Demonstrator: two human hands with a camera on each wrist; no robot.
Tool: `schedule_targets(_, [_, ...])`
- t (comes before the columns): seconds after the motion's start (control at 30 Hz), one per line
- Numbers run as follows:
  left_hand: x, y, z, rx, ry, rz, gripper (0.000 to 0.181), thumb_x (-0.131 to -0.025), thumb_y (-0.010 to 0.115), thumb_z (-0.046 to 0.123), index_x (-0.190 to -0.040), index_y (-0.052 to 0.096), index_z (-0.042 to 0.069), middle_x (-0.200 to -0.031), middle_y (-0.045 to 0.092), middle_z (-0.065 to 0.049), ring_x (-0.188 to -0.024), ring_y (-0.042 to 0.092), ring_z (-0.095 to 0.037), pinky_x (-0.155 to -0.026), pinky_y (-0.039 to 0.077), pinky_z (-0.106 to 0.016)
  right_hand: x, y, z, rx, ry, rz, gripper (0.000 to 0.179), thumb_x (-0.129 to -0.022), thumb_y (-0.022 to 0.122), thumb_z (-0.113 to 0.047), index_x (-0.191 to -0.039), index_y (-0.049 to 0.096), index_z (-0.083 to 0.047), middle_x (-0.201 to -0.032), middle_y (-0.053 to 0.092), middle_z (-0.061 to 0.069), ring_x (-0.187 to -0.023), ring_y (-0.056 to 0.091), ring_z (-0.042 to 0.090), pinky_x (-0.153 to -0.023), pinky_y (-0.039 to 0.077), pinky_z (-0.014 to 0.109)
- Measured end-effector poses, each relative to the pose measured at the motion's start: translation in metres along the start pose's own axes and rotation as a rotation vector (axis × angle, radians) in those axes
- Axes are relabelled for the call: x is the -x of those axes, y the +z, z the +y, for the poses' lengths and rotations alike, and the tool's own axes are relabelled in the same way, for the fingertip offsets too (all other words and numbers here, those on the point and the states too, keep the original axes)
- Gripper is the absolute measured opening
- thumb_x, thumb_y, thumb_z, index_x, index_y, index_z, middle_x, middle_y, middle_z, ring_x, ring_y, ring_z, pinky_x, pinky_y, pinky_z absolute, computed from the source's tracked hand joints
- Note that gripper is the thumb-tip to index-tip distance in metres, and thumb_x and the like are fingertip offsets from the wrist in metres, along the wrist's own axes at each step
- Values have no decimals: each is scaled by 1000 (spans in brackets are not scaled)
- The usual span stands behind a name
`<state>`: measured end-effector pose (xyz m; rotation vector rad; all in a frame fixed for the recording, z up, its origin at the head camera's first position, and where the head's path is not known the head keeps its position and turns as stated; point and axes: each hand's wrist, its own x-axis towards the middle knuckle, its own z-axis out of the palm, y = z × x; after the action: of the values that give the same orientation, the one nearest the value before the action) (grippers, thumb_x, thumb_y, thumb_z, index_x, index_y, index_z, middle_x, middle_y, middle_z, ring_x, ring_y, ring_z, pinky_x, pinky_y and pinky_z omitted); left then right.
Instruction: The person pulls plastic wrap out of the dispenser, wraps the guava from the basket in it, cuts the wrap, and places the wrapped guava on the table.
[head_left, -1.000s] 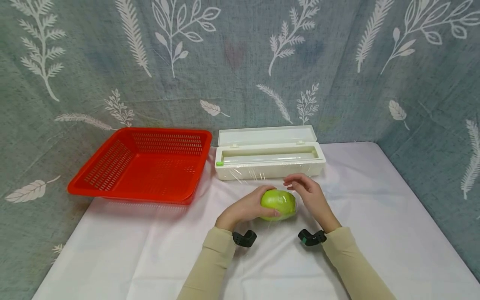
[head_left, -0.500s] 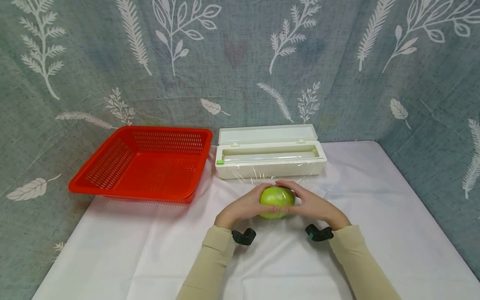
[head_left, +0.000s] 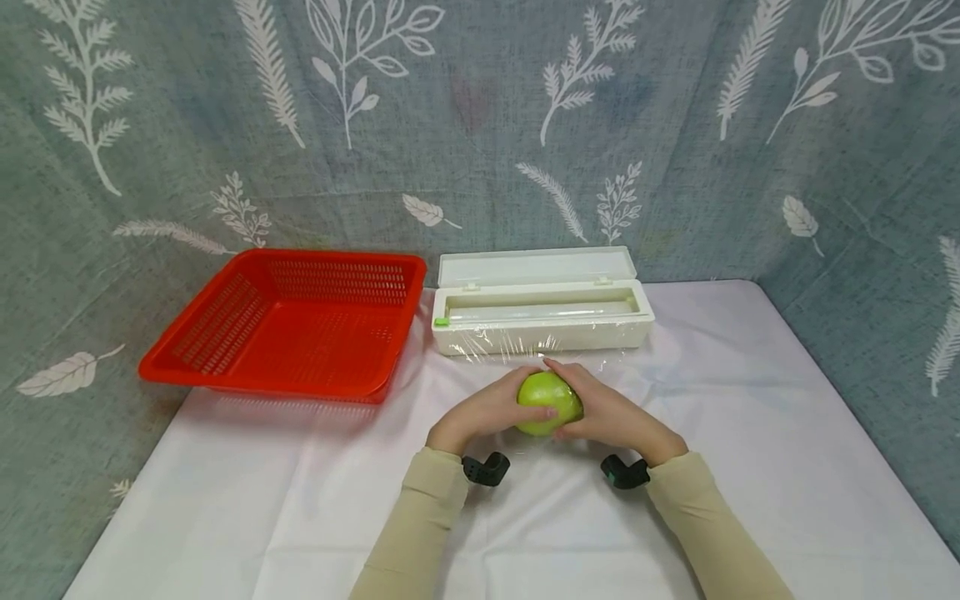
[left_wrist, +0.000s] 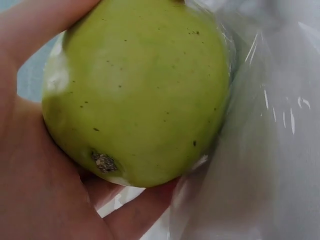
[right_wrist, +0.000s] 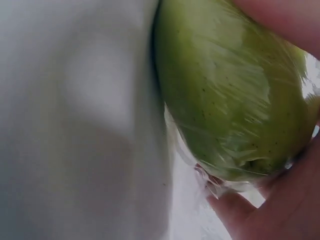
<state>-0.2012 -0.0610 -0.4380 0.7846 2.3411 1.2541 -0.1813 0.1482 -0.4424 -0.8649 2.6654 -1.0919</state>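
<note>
A speckled green mango (head_left: 547, 403) is held between both hands over the white cloth, just in front of the cling film box (head_left: 540, 336). My left hand (head_left: 486, 412) grips its left side, thumb at the front; in the left wrist view the brown stem scar on the mango (left_wrist: 145, 95) shows bare. On the other side, my right hand (head_left: 613, 417) curls round the mango's right end. Clear cling film (right_wrist: 235, 125) wraps that end tightly, wrinkled and shiny in the right wrist view. Loose film (left_wrist: 270, 125) hangs beside the fruit. Some fingers are hidden behind the mango.
The white cling film box stands at the back with its lid (head_left: 536, 267) raised and a roll (head_left: 540, 312) inside. A red perforated plastic basket (head_left: 322, 383) stands at the left. A patterned curtain (head_left: 480, 125) borders the table behind and at the sides.
My right hand, held apart with raised fingers a second ago, has come in and now grips the mango's right end. The mango has turned and shifted slightly left. The left hand keeps its grip.
</note>
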Motion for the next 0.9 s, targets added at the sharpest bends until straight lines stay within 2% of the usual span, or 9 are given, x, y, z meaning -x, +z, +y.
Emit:
schedule_targets(0.07, [-1,-2,2,-34,32,-7,57,-79,61,47,-126,41,21,-109,50,5,-94,50,-12,-79,43,-29,-1,1,0,2,4,11,94,-65,79,-32,-140,24,-27,-126,38,-5,-102,44,13,-85,39,36])
schedule_targets(0.13, [1,-6,5,-74,34,-4,59,-80,59,48,-128,41,19,-113,48,4,-97,49,-13,-82,42,-30,-2,2,1,3,18,22,91,-64,79,-33,-138,27,-28,-125,38,-7,-102,45,12,-84,39,36])
schedule_targets(0.27, [9,-18,12,-124,-47,32,67,-81,54,54,-134,36,18,-125,44,1,-109,44,-16,-88,39,-35,-3,4,3,0,41,32,87,-63,80,-33,-136,32,-26,-124,40,-7,-102,45,13,-84,39,37])
schedule_targets(0.37, [14,-25,19,-160,-50,89,67,-82,50,57,-135,36,19,-130,42,-1,-113,43,-19,-90,38,-37,-3,4,5,-11,64,35,88,-62,80,-36,-135,32,-27,-125,40,-7,-104,45,13,-86,39,39])
schedule_targets(0.47, [18,-29,29,-211,-18,139,63,-83,48,57,-132,41,19,-128,46,-2,-112,44,-19,-90,38,-38,-2,3,7,-30,83,35,88,-62,79,-39,-135,31,-29,-125,40,-8,-104,45,13,-86,39,38])
schedule_targets(0.57, [26,-31,38,-270,-13,143,58,-83,49,55,-125,48,15,-119,52,-1,-108,48,-18,-88,39,-35,-2,3,7,-43,92,25,87,-62,78,-42,-134,31,-30,-125,39,-9,-102,46,13,-85,39,38])
schedule_targets(0.7, [41,-32,45,-394,-45,73,43,-83,53,50,-109,58,16,-102,57,4,-96,53,-14,-82,42,-30,-2,3,6,-58,98,15,87,-62,78,-42,-134,30,-31,-124,39,-9,-100,46,14,-84,39,37])
schedule_targets(0.8, [53,-29,49,-486,-90,-39,36,-82,57,48,-99,62,17,-90,58,8,-84,54,-10,-75,44,-27,-2,3,6,-73,100,15,88,-62,79,-39,-134,30,-31,-125,38,-9,-102,45,15,-85,38,39])
schedule_targets(0.9, [64,-22,50,-561,-138,-149,35,-78,58,53,-91,63,21,-81,56,12,-75,52,-6,-70,43,-26,-1,3,6,-82,97,13,88,-62,80,-37,-134,30,-31,-126,38,-8,-105,45,15,-87,38,41])
